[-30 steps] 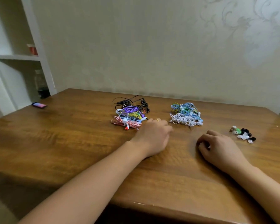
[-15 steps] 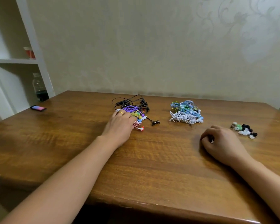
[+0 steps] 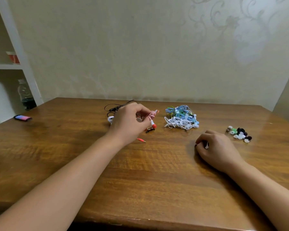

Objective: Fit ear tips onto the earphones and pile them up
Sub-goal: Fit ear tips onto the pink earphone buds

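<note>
The left hand (image 3: 129,121) holds a pink earphone (image 3: 151,117) up, just left of the earphone pile (image 3: 181,117). The right hand (image 3: 214,147) is curled on the table (image 3: 140,180) below the pile; ear tips (image 3: 239,133) sit to its right. Most work looks left

A single wide-angle view from head height looks forward and down across the wooden surface (image 3: 157,172) toward the papered wall (image 3: 140,47) behind it. Both forearms enter from the near edge, the hands close below the lens. A white shelf unit (image 3: 15,64) bends along the left margin; no second view overlaps.
</note>
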